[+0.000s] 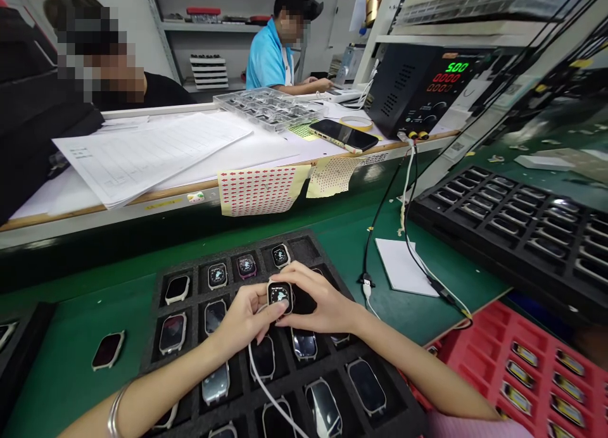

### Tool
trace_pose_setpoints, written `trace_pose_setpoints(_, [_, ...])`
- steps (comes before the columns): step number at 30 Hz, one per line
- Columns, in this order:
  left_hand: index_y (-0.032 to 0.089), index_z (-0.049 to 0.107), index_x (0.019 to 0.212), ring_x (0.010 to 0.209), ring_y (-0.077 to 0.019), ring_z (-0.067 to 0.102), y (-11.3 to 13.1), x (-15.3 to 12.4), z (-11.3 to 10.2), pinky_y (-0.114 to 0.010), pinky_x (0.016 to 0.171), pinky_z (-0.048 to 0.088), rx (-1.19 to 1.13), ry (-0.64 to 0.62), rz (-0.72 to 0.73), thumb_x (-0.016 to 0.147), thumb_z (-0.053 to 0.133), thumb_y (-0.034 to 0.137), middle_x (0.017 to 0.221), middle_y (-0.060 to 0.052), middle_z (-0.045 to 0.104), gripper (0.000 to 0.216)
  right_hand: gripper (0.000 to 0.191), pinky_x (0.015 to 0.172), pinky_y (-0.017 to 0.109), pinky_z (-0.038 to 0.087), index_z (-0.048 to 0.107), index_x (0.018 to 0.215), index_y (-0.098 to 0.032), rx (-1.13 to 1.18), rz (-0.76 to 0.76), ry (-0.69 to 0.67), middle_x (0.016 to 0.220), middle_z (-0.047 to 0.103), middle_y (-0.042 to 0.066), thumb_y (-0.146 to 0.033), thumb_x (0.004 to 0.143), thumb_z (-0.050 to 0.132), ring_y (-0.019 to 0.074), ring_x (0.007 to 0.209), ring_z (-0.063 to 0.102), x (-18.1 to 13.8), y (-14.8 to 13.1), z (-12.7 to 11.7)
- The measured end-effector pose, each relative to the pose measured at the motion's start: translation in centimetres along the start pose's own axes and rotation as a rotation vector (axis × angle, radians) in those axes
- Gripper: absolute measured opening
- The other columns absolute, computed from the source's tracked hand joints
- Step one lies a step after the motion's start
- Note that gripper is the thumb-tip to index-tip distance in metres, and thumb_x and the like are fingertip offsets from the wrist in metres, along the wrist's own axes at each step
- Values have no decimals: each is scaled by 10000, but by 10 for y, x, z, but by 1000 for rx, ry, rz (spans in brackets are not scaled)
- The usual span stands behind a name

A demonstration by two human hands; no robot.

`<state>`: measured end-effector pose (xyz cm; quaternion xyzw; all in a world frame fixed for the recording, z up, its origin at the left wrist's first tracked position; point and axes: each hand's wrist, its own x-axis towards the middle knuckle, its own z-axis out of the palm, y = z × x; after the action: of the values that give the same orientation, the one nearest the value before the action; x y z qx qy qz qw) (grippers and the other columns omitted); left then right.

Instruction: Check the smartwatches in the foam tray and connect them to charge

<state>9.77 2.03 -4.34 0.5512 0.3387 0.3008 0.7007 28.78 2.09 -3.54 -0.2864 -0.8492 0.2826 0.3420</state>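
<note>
Smartwatch [279, 292]: held in both hands above the middle of the black foam tray [196, 302], display lit.
Left hand [247, 314]: grasping the Smartwatch, thumb over the lower part of its face.
Right hand [317, 295]: grasping the same piece, index finger at its far side, thumb at its near side.
White cable [269, 394]: runs from beside the left hand across the tray; any join to the watch cannot be made out.
Tray, far row: three lit watch faces [246, 266].
Loose watch [108, 350]: on the green counter [76, 311], just beyond the tray's left edge.
Red tray [468, 352]: beyond the counter's right edge.
</note>
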Motion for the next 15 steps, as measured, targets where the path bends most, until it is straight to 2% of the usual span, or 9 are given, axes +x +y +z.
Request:
trace_pose_setpoints(4, [113,572,741,298,-17,321,0,1,-1,-161,317,184,-50,3,-25,805,654,401,501,59,461,307,494,835,393,469,462,1288,-157,-67,30,23,1054,533,128,-286,855,659,250,972,524,-1,-4,1])
trace_pose_setpoints(7, [120,545,714,287,-19,318,-1,1,-2,-145,315,195,-99,-26,-78,845,610,408,439,57,469,323,434,813,364,467,508,1250,-167,-70,162,18,1042,535,110,-298,862,651,241,945,532,0,-12,0])
trace_pose_setpoints(9, [127,538,752,304,-45,390,0,0,-3,-135,324,255,-135,-75,-113,881,549,436,420,41,494,334,428,760,323,471,537,1217,-178,-18,247,17,1006,540,83,-303,836,686,213,875,541,1,-15,-3])
trace_pose_setpoints(12, [122,546,881,415,-98,548,4,-1,-2,-143,362,367,-177,-122,-123,896,513,453,538,-4,579,334,458,674,270,470,548,1204,-192,107,331,1,973,531,49,-307,799,728,165,766,531,2,-14,-6])
trace_pose_setpoints(15, [127,518,961,477,-123,605,7,-2,-2,-157,381,413,-219,-133,-138,901,501,452,658,-45,634,331,442,626,236,466,539,1229,-192,252,387,-17,971,510,42,-297,828,693,138,736,519,1,-12,-5])
